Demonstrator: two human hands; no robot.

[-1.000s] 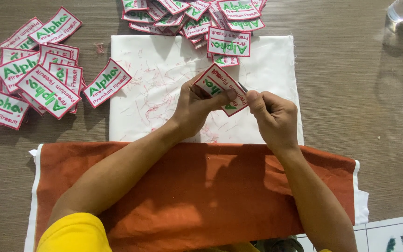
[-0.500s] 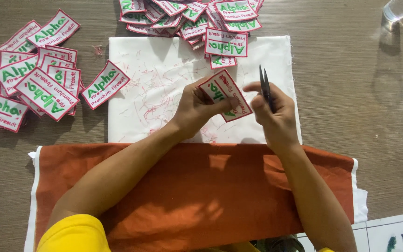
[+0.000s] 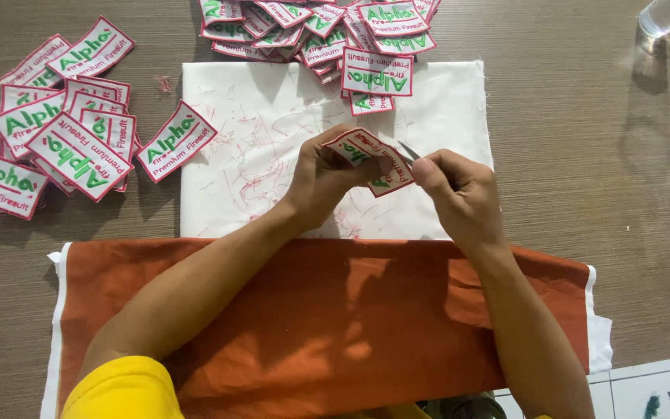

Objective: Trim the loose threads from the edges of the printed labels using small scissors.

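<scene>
Snips [image 3: 408,150] lowered onto patch [image 3: 366,155]; patch pile [image 3: 327,27] beyond.

Embroidered cloth patch [image 3: 372,159], matt white cloth [image 3: 273,116], shiny metal blade [image 3: 408,150], wood-grain table [image 3: 568,116].

Wooden table [image 3: 568,194], brown with a fine horizontal grain, seen from above. Lying directly on it: a white cloth [image 3: 257,140] at centre, strewn with red thread scraps; an orange cloth [image 3: 335,310] along the near edge, overlapping the white cloth's near border; a left pile [image 3: 48,147] of white embroidered patches with red borders and green lettering; a far pile [image 3: 312,23] of the same patches, spilling onto the white cloth's far edge; a clear glass [image 3: 668,14] at the far right corner.
</scene>
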